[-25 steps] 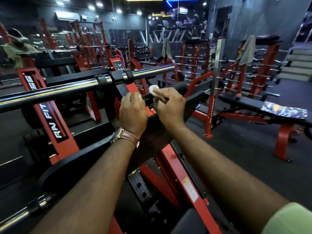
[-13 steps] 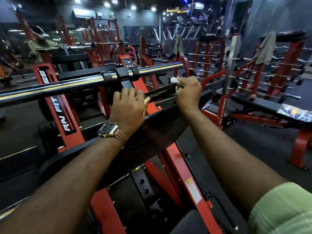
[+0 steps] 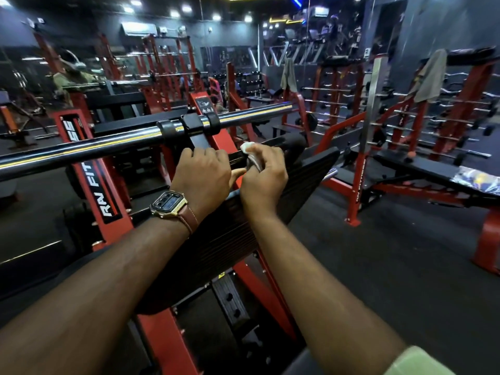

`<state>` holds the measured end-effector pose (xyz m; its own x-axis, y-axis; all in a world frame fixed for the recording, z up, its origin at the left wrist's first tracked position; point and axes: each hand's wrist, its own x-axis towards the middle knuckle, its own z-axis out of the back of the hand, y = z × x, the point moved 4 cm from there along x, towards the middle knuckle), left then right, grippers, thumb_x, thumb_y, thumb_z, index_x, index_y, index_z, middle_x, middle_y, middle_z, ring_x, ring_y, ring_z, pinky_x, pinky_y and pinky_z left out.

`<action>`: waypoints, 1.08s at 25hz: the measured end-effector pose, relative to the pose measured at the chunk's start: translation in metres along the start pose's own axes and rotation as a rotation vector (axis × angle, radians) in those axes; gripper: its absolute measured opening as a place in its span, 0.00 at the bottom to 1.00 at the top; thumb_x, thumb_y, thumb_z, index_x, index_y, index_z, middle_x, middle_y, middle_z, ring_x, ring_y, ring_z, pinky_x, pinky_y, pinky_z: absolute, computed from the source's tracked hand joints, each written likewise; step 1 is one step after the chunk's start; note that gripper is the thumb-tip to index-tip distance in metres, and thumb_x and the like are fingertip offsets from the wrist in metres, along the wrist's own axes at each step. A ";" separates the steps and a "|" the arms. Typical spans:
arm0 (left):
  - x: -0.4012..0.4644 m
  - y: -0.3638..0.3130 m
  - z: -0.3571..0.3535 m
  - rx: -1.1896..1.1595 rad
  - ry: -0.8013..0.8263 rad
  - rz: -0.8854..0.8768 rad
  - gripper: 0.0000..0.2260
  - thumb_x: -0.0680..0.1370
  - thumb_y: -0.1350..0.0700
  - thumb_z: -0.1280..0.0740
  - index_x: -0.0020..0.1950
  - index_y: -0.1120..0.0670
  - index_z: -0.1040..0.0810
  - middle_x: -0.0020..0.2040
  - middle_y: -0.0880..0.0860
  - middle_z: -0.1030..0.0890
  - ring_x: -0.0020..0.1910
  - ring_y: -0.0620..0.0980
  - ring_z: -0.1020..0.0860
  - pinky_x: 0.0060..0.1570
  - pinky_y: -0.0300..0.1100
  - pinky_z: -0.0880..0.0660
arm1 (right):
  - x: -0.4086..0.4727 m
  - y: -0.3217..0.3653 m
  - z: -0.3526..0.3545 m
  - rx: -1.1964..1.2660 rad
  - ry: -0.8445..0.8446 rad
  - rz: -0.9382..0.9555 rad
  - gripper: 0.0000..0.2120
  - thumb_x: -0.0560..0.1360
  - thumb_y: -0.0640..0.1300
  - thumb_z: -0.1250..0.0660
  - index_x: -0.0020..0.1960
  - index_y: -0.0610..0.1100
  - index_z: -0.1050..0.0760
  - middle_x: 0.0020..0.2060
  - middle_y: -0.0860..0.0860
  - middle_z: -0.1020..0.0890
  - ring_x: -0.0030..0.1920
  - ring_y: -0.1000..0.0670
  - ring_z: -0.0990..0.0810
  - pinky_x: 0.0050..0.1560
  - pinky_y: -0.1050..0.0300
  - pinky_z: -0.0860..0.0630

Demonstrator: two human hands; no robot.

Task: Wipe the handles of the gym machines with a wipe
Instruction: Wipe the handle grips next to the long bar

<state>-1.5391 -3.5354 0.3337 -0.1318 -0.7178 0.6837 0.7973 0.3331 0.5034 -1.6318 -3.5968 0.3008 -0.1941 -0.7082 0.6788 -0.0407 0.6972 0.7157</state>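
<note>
Right hand fingers clenched round white wipe on black handle — left hand gripped same handle, just below the barbell.

The gym is dim, lit by small ceiling spotlights that glare. A yellow streak glints along the barbell. Wide-angle bending and softness mark the edges.

White letters reading "RAJ FIT" are showing on the black panel of the red upright post at left; the letters above them are running too blurred to read.
</note>
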 end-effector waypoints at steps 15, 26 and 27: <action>0.016 -0.005 0.018 -0.159 0.194 0.105 0.25 0.82 0.36 0.47 0.41 0.56 0.29 0.38 0.57 0.20 0.39 0.60 0.19 0.31 0.44 0.38 | 0.016 -0.052 -0.013 0.729 -0.017 -1.159 0.09 0.79 0.34 0.39 0.44 0.44 0.25 0.34 0.50 0.25 0.31 0.55 0.28 0.25 0.72 0.32; 0.045 -0.020 0.009 -0.181 0.354 0.042 0.26 0.84 0.40 0.47 0.48 0.58 0.20 0.48 0.56 0.19 0.48 0.58 0.20 0.40 0.45 0.34 | 0.024 -0.040 0.014 0.415 -0.302 -0.680 0.04 0.73 0.32 0.27 0.45 0.39 0.20 0.40 0.44 0.17 0.35 0.52 0.20 0.37 0.57 0.20; 0.047 -0.023 0.009 -0.184 0.366 0.027 0.26 0.84 0.40 0.47 0.50 0.58 0.20 0.50 0.57 0.18 0.50 0.59 0.19 0.40 0.45 0.33 | 0.033 -0.043 0.017 0.290 -0.287 -0.566 0.05 0.72 0.33 0.25 0.47 0.38 0.18 0.42 0.44 0.17 0.38 0.53 0.20 0.41 0.59 0.20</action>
<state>-1.5687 -3.5718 0.3592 0.0826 -0.8915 0.4455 0.8940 0.2639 0.3622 -1.6528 -3.6484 0.2895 -0.3151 -0.9420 0.1155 -0.4642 0.2591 0.8470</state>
